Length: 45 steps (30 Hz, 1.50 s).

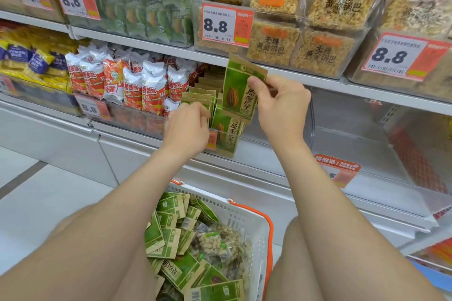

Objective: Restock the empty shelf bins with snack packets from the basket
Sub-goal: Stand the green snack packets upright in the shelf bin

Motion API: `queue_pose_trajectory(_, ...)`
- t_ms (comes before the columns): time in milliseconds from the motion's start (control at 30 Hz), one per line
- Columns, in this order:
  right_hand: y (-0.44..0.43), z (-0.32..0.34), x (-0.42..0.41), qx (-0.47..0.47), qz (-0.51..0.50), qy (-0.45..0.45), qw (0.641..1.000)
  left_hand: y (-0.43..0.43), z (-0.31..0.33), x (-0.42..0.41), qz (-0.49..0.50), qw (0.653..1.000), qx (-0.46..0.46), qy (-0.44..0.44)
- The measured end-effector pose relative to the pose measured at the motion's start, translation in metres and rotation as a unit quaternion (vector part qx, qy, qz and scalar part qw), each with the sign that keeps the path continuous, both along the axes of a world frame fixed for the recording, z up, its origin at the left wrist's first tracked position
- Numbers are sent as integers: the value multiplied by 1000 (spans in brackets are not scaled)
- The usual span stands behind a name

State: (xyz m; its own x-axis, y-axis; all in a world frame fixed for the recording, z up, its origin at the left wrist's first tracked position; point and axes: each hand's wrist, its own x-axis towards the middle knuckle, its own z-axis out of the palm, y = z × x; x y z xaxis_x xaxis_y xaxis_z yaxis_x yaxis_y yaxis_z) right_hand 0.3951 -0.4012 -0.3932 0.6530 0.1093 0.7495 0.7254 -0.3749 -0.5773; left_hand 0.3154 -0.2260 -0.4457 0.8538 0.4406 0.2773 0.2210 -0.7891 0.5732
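While the left hand (188, 127) grips the binned row (226, 131) aside, the right hand (278, 102) pinches a packet (241, 91) at three o'clock, ready for the gap.

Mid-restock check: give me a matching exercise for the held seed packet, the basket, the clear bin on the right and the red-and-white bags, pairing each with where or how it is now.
Things
1. green-and-brown paper seed packet
2. white perforated plastic basket with orange handles
3. clear plastic shelf bin
4. red-and-white foil snack bags

Places or states
A. empty, to the right of both hands
B. pinched in the right hand
C. packed in the bin to the left of the left hand
D. between the person's knees, holding loose packets

Pairs: 1-B, 2-D, 3-A, 4-C
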Motion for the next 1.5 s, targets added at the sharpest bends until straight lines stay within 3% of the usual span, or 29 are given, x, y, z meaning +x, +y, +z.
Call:
queue_pose_trajectory(100,-2,-8,8,-27,16,12,999,3,1,3,-13,998,47,33)
queue_pose_trajectory(233,2,-18,19,-99,7,103,990,7,-4,4,-40,994,83,57)
queue_pose_trajectory(433,14,-33,29,-255,0,257,932,10,-7,9,-56,990,104,72)
queue_pose_trajectory(633,27,-33,27,-225,-36,239,944,15,-8,8,-58,991,102,62)
queue_pose_trajectory(733,28,-35,22,-289,-52,260,920,18,-8,7,-60,993,88,50)
queue_pose_trajectory(900,23,-34,21,-277,-87,310,905,21,-8,4,-77,990,99,59)
queue_pose_trajectory(1033,27,-37,20,-318,-13,396,861,21,-11,3,-82,990,102,57)
queue_pose_trajectory(1233,34,-39,15,-322,51,350,878,22,-11,1,-93,989,101,49)
queue_pose_trajectory(1400,19,-43,15,-379,93,363,846,21,-8,-4,-87,991,92,39)
queue_pose_trajectory(1500,15,-48,8,-358,43,338,869,16,-12,-12,-99,990,79,60)
